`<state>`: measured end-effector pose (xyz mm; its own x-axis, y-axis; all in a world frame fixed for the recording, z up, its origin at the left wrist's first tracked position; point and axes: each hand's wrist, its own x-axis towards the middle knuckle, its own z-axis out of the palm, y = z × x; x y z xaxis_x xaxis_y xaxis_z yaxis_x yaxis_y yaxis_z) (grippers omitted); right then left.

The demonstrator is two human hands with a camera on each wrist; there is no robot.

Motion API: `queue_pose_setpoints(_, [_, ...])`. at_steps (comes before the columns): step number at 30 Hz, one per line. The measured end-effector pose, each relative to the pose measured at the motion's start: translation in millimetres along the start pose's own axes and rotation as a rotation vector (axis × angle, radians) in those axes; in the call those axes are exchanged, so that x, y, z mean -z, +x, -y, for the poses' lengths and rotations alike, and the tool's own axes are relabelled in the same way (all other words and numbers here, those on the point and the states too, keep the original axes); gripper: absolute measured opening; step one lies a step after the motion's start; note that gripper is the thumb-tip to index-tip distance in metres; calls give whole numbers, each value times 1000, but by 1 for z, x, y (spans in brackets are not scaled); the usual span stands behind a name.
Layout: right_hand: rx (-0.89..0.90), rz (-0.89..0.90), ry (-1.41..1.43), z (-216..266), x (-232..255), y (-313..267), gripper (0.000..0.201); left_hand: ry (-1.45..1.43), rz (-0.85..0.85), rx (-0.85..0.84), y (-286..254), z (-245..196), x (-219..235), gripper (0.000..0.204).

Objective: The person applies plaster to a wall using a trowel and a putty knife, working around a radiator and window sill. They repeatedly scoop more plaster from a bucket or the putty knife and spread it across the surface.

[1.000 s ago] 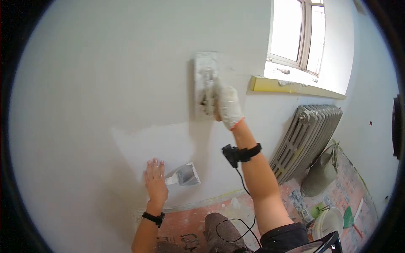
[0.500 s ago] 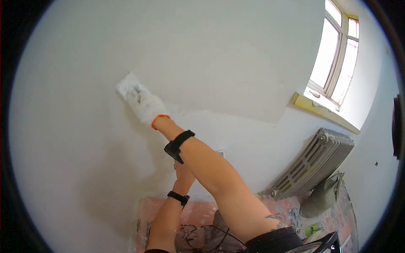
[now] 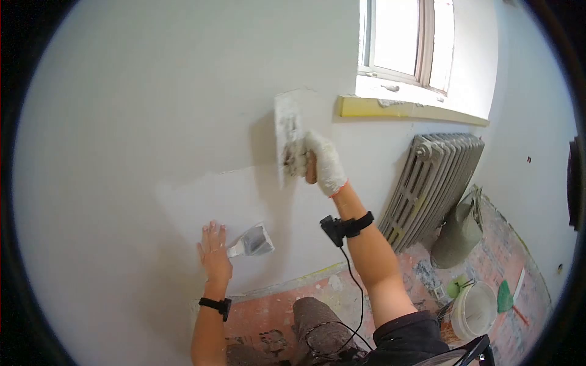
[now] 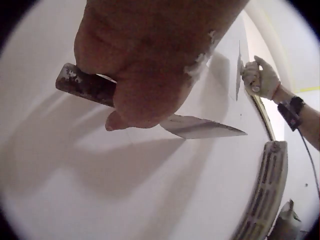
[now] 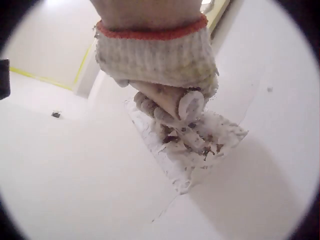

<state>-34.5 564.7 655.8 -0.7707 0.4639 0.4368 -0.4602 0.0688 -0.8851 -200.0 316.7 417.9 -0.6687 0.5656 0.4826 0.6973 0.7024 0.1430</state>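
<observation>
My right hand (image 3: 326,163), in a white knit glove with an orange cuff, grips the handle of a plastering trowel (image 3: 285,116). The trowel's long blade stands nearly upright at the pale wall (image 3: 140,116), its back crusted with white plaster (image 5: 220,127). Lower down and to the left, my bare left hand (image 3: 215,259) has its fingers stretched along the wall. Its thumb side holds a putty knife (image 3: 257,240), whose wide metal blade points right. In the left wrist view the knife's dark handle (image 4: 82,85) sticks out past the hand, and white smears mark the skin.
A window with a yellow-edged sill (image 3: 378,108) is at upper right, above a grey radiator (image 3: 427,189). A grey sack (image 3: 452,244) leans by the radiator. On the stained floor stand a white bucket (image 3: 467,332) and a green tool (image 3: 505,297). A cable hangs from my right wrist.
The right hand swept the trowel far left across the wall, its arm crossing over the left, then came back right below the window's left side. The left hand stays low with the putty knife.
</observation>
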Motion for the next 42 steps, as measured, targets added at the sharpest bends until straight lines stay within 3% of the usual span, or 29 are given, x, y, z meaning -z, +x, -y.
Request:
queue_pose_setpoints(2, [75,-84,31,-23,48,25,43,39,3,-12,1,1,-6,82])
queue_pose_setpoints(5, [174,-140,34,-16,68,28,40,75,10,-19,2,-1,-5,82])
queue_pose_setpoints(8, [161,-213,66,-1,68,33,38,83,10,-34,3,2,-9,79])
queue_pose_setpoints(10, [51,-287,112,7,68,35,39,88,2,-43,5,0,-6,77])
queue_pose_setpoints(16, [84,-272,35,7,53,48,49,54,42,-25,4,-1,-3,74])
queue_pose_setpoints(19, [123,-195,-76,13,6,42,50,-8,-28,-41,1,0,-7,74])
queue_pose_setpoints(21, [27,-139,-208,0,-20,52,48,-51,-85,-63,0,2,-10,72])
queue_pose_setpoints(23, [342,46,-394,-49,-51,83,47,-55,-87,-56,1,3,-12,70])
queue_pose_setpoints(29, [200,127,-583,-60,-229,72,58,-75,-138,-21,-2,13,-26,59])
queue_pose_setpoints(31, [249,163,-558,-75,-282,61,61,-68,-174,-16,-5,15,-27,56])
queue_pose_setpoints(33, [216,239,-679,-87,-327,51,61,-402,4,81,-7,17,-24,51])
queue_pose_setpoints(34, [218,249,-673,-99,-348,47,61,-396,-1,91,-7,23,-40,51])
queue_pose_setpoints(35, [238,296,-622,-115,-366,46,61,-460,-138,2,-2,28,-65,50])
queue_pose_setpoints(36, [254,336,-571,-126,-376,45,61,-520,-272,-93,-2,32,-76,49])
queue_pose_setpoints(37, [256,339,-567,-129,-378,43,61,-517,-273,-91,-6,31,-67,49])
queue_pose_setpoints(39, [139,572,-745,-129,-371,42,60,-422,-90,-25,-7,30,-40,51])
queue_pose_setpoints(40, [137,554,-746,-118,-359,39,60,-375,5,-2,-7,28,-25,52])
queue_pose_setpoints(42, [-30,829,-851,-95,-311,35,58,-282,187,31,0,20,-7,54])
